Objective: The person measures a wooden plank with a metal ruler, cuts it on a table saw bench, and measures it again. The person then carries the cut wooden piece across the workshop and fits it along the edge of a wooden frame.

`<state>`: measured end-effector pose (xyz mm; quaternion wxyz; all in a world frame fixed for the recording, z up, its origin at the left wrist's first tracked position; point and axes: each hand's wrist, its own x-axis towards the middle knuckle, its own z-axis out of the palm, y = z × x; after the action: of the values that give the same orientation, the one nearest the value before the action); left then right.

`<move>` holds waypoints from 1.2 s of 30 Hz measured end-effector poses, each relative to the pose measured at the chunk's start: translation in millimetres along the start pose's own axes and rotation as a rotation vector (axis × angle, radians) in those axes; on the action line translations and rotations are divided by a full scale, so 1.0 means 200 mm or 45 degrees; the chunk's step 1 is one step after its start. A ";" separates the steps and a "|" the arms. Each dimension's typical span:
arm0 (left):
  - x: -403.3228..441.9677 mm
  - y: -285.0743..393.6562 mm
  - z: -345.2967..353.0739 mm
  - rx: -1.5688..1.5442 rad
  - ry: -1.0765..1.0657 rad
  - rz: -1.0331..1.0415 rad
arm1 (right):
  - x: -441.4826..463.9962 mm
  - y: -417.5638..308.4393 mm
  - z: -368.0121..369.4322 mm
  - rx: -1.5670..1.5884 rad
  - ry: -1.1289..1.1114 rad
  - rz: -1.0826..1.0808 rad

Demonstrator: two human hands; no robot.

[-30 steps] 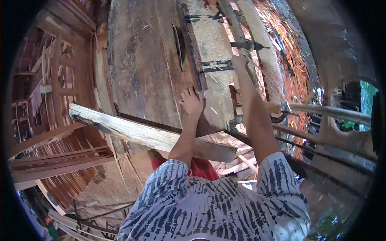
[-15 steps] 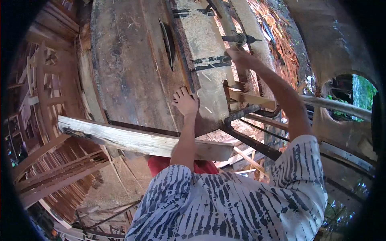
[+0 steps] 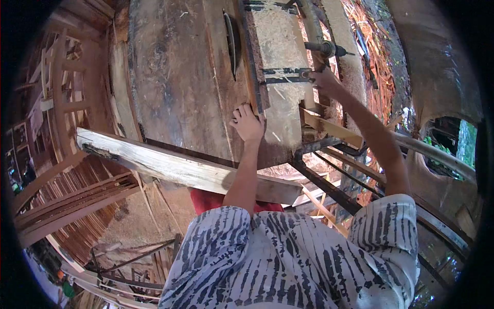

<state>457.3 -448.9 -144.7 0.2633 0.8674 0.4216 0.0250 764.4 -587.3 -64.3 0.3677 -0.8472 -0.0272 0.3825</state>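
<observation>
A thin circular saw blade (image 3: 230, 46) rises through a slot in the worn wooden saw table (image 3: 175, 77). Right of the blade, a long wooden fence (image 3: 252, 67) runs along the tabletop. My left hand (image 3: 248, 126) is closed round the near end of this fence, fingers on its blade side and thumb at the other. Farther right, my right hand (image 3: 325, 82) is closed at the outer end of a dark slotted metal bar (image 3: 283, 80), by a bolt head. What its fingers grip is partly hidden. The blade lies a short way beyond my left hand.
A thick pale board (image 3: 170, 166) lies across the table's near edge, in front of my body. A metal shaft (image 3: 327, 49) sticks out beyond my right hand. Wood offcuts (image 3: 381, 77) pile up at the right, and stacked slats (image 3: 77, 206) stand at the left.
The view has shifted, so the table and both hands appear farther right. My left hand stays on the fence end and my right hand by the bar's bolt.
</observation>
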 end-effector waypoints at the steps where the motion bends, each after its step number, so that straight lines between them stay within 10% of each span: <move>1: 0.00 0.00 0.00 -0.035 0.021 0.020 | 0.01 0.01 0.00 0.001 0.002 -0.001; 3: 0.00 -0.01 0.01 -0.029 -0.008 0.028 | 0.00 0.07 0.00 -1.220 0.375 -1.045; 7: 0.01 0.00 0.01 0.017 -0.056 0.003 | -0.11 -0.23 -0.11 -1.813 0.271 -1.777; 10: 0.00 -0.02 0.03 -0.015 0.018 0.051 | -0.08 -0.27 0.10 -0.972 0.191 -1.473; 14: 0.01 -0.02 0.04 0.012 0.012 0.020 | -0.19 -0.27 0.61 1.197 -0.121 -0.285; 17: 0.01 -0.01 0.03 0.071 0.015 0.012 | -0.17 -0.08 0.88 1.906 -0.124 -0.177; 23: -0.01 -0.01 0.02 -0.026 -0.004 0.033 | -0.16 -0.07 1.16 1.833 0.269 -0.113; 29: 0.01 0.00 0.02 -0.030 -0.011 0.002 | -0.02 0.06 1.08 2.127 -0.139 -0.185; 31: 0.02 0.00 0.03 -0.014 -0.001 0.003 | -0.01 -0.01 1.24 1.583 0.457 -0.214; 36: 0.01 0.00 0.01 -0.005 0.008 0.017 | -0.06 -0.04 1.18 1.764 0.496 0.048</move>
<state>459.3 -449.1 -147.4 0.2635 0.8695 0.4166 0.0303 601.5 -443.5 -154.8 0.8123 -0.4724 0.3024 0.1599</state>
